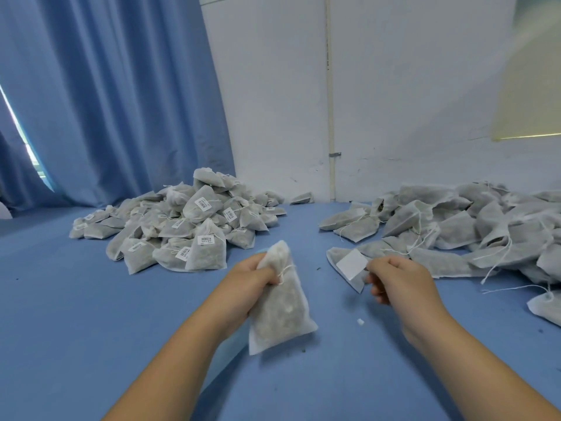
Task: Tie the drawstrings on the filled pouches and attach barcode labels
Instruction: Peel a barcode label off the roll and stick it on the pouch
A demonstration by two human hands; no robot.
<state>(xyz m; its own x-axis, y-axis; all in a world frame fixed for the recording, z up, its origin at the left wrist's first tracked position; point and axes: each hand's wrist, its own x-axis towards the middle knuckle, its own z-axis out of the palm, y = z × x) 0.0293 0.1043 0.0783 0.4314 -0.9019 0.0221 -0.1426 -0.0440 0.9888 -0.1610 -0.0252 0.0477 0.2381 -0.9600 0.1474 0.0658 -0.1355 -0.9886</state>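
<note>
My left hand (pixel 253 276) grips a filled white mesh pouch (pixel 280 311) by its gathered neck, where the drawstring is knotted; the pouch body hangs down toward me above the blue table (pixel 91 299). My right hand (pixel 394 276) pinches a small white label (pixel 352 264), held up to the right of the pouch with its blank side facing me. A pile of pouches bearing barcode labels (pixel 182 229) lies at the back left. A pile of pouches without labels (pixel 470 232), loose strings trailing, lies at the back right.
A blue curtain (pixel 106 101) hangs behind the left pile and a white wall (pixel 409 101) stands behind the right one. A tiny white scrap (pixel 360 322) lies on the table near my right wrist. One pouch (pixel 546 308) sits at the right edge.
</note>
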